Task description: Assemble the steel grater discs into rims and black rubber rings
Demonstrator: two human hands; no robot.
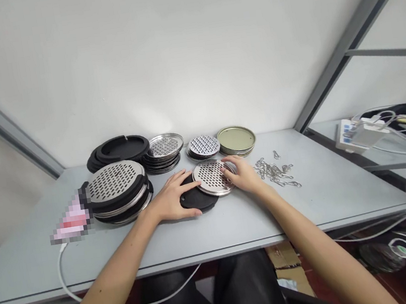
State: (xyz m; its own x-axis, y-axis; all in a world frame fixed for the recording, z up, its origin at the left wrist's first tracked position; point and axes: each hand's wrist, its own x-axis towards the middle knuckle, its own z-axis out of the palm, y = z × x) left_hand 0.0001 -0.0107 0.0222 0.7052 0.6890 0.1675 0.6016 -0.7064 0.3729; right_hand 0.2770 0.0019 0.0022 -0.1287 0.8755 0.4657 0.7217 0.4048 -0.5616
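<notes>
Near the middle of the grey table, a round silver perforated plate rests partly over a black disc. My left hand lies on the left side of the black disc, fingers spread, one fingertip at the plate's edge. My right hand is on the right side of the perforated plate, its thumb on the top and its fingers at the far rim. Its fingers are curved around that rim.
Behind stand black rings, silver grater plates, a smaller grater plate and green lids. A tall stack is at left, near a blurred pink item. Metal clips lie right; a power strip is beyond.
</notes>
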